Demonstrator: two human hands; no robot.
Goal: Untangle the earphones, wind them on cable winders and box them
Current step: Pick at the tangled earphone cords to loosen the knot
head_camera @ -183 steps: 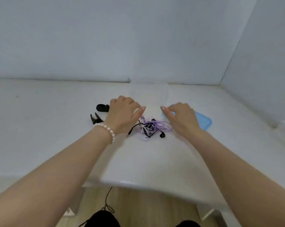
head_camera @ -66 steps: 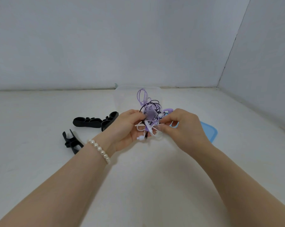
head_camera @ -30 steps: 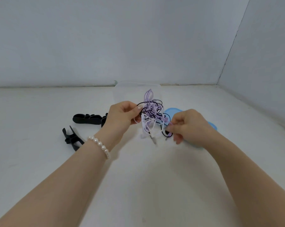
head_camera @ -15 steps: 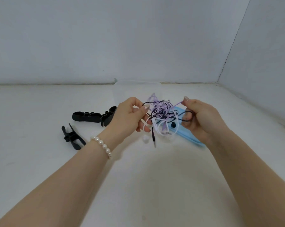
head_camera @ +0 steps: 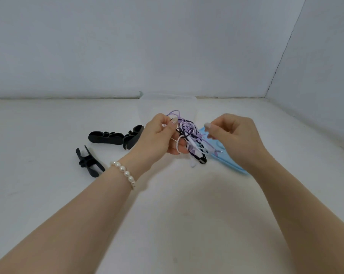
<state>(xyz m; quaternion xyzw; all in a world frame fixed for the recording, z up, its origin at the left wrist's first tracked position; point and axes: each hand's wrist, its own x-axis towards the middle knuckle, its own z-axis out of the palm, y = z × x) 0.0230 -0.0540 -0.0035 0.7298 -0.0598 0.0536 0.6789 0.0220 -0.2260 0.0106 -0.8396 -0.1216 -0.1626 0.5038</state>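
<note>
A tangle of purple, black and white earphones (head_camera: 189,135) hangs above the white table (head_camera: 167,204), with earbuds and a plug dangling below it. My left hand (head_camera: 158,138) grips the tangle's left side between thumb and fingers. My right hand (head_camera: 235,135) is just right of the tangle with its fingers curled, and its thumb and forefinger pinch a thin purple strand at the tangle's right edge. Three black cable winders lie to the left: one long (head_camera: 105,137), one beside it partly behind my left hand (head_camera: 132,136), and one nearer (head_camera: 89,162).
A clear plastic box (head_camera: 167,103) stands against the back wall behind the hands. Its blue lid (head_camera: 229,162) lies flat under my right hand. Walls close the table at the back and on the right.
Both hands lifted the tangle off the table and worked at it. In the last half second my right hand let the black loop go and drew slightly right; the tangle now hangs mostly from my left hand.
</note>
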